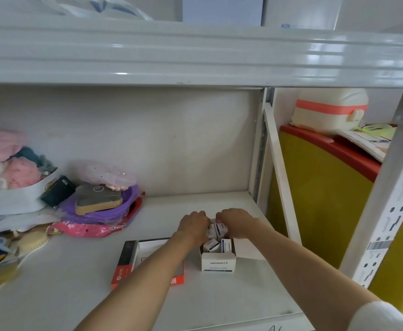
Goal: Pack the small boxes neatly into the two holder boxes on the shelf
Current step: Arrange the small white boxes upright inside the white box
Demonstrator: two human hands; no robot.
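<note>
A white holder box (218,261) marked "paper clips" stands open on the shelf, with several small white-and-blue boxes (216,237) inside it. My left hand (194,226) and my right hand (235,223) are both over its far end, fingers curled down onto the small boxes there. The fingertips are hidden, so the exact grip is unclear. To the left lies a second holder box (124,265), red and black, open, with a white inside; my left forearm crosses over it.
A purple basin (95,211) with a brush, a pink bag (85,229) and a white tub (11,199) of soft things crowd the shelf's left. A shelf post (387,204) stands at the right. The upper shelf beam (195,58) hangs overhead.
</note>
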